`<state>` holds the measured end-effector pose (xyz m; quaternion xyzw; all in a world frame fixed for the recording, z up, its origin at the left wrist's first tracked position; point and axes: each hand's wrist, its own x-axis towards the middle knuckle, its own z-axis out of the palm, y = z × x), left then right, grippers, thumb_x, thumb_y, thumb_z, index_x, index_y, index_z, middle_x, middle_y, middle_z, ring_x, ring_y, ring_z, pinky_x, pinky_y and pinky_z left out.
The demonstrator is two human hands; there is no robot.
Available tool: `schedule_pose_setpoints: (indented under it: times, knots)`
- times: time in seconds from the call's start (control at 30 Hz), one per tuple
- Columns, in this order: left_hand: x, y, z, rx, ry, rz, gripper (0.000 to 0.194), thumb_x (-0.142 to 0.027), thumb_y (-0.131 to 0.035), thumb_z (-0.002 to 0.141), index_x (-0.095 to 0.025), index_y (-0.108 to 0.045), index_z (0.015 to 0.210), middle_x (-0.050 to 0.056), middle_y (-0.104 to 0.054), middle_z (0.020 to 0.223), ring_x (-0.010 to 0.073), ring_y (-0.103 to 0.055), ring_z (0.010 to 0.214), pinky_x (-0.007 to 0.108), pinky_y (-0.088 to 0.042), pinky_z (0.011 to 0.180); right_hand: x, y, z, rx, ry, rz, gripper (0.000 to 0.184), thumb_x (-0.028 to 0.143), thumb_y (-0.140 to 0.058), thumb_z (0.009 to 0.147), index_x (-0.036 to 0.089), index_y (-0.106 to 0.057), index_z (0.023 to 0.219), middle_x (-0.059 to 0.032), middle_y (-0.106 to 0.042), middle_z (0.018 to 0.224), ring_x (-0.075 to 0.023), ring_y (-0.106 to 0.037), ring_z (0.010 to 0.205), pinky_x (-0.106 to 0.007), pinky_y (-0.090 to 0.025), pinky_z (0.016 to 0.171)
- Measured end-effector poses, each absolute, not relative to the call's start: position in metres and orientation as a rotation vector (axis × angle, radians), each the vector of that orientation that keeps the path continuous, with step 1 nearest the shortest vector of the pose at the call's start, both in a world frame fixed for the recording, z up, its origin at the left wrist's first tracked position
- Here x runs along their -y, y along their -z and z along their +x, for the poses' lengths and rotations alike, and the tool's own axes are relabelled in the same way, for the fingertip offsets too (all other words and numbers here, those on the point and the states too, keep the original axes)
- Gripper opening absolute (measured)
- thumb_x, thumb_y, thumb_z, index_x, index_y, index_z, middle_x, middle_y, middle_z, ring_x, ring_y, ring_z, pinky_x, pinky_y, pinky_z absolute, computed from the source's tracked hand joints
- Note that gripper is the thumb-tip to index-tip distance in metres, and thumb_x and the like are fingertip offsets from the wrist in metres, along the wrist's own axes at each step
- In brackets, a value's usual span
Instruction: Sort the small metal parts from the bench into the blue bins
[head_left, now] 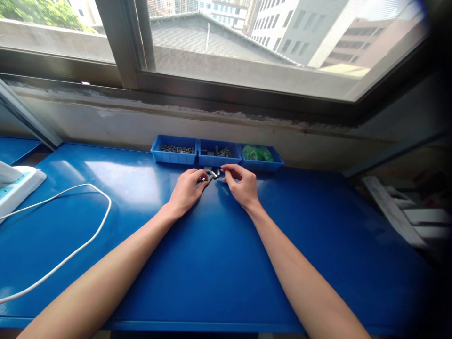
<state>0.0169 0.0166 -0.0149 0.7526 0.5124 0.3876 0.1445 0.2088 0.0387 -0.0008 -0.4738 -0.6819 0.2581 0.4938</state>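
Note:
A small heap of grey metal pieces (211, 176) lies on the blue table (212, 263), just in front of the trays. At its left side is my left hand (186, 189), thumb and fingers curled in a pinch; a small piece seems to show between them, too small to name. My right hand (243, 184) is at the right of the heap, thumb and forefinger bent close together beside a short metal piece (218, 172). Whether that piece is in its fingertips is hard to make out.
Three joined blue trays stand along the wall: the left tray (155, 156) has small metal parts, the middle tray (221, 160) longer ones, the right tray (271, 165) green plastic bags (257, 153). A white cable (102, 221) loops at left near a power strip (26, 181). A window frame (247, 96) rises behind.

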Motion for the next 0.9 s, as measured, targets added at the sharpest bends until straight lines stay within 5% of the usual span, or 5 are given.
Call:
schedule_pose_setpoints:
  times: [0.53,0.73,0.9]
  knots:
    - [-0.0109,0.013,0.0165,-1.582,-1.221,1.975,0.018,-0.031,-0.071,0.086,-0.024,-0.07,0.103,0.002,-0.077,0.085,0.0192,-0.071,0.074,0.027,-0.052,0.07,-0.0402,0.0026,0.2092,1.655,-0.679,-1.154,0.018,0.028,-0.06,0.085,0.019,-0.074,0.093,-0.0053,-0.076,0.09,-0.0182,-0.07,0.065,-0.03,-0.058,0.066]
    - [-0.0119,0.0139,0.0165,-1.499,-1.304,1.894,0.01,-0.032,-0.071,0.086,-0.022,-0.073,0.088,0.003,-0.076,0.085,0.0187,-0.071,0.074,0.028,-0.053,0.072,-0.0394,0.002,0.2092,1.658,-0.695,-1.149,0.017,0.026,-0.061,0.085,0.019,-0.074,0.093,-0.005,-0.075,0.089,-0.0181,-0.07,0.064,-0.031,-0.057,0.065]
    - [-0.0161,0.0115,0.0128,-1.397,-1.465,1.594,0.023,-0.042,-0.074,0.082,-0.019,-0.075,0.083,0.004,-0.077,0.083,0.0192,-0.072,0.075,0.028,-0.057,0.073,-0.0394,0.0017,0.2098,1.649,-0.705,-1.145,0.017,0.028,-0.062,0.085,0.02,-0.074,0.093,-0.0053,-0.075,0.09,-0.0186,-0.07,0.065,-0.032,-0.057,0.066]
